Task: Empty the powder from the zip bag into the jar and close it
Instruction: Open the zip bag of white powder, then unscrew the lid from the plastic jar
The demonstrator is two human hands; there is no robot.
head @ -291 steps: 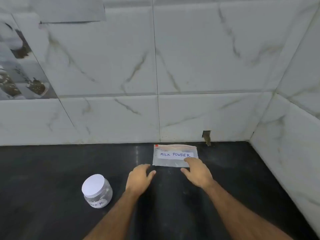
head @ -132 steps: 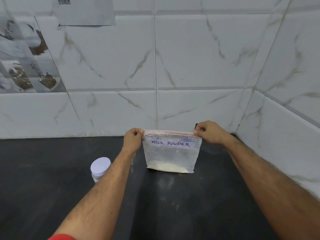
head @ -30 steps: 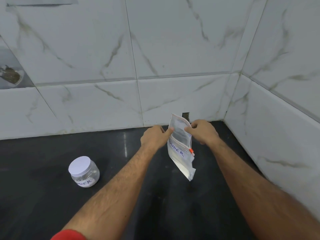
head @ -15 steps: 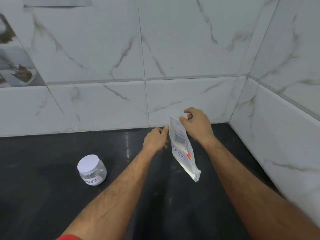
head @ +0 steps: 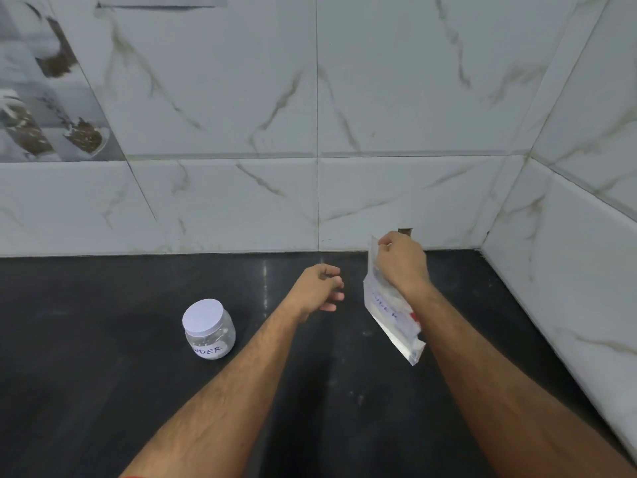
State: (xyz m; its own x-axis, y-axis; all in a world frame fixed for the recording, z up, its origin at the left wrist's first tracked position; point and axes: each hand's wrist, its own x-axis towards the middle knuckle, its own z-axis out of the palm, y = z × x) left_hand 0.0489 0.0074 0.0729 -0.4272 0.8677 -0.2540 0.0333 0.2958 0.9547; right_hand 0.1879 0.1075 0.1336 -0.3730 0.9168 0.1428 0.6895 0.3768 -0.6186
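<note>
A: R hand (head: pixel 401 263) is pinching the zip bag (head: pixel 393 315) by its top edge; bag is hanging in air, long axis slanting down toward the wearer.

B: L hand (head: pixel 319 288)?

A: Hovering empty, fingers loosely curled, just left of bag.

B: Jar (head: pixel 209 329)?

A: Sitting on the counter (head: pixel 103 374) left of and nearer the wearer than L fingers, lid (head: pixel 203 317) on. L is nearer; nothing's blocking.
</note>
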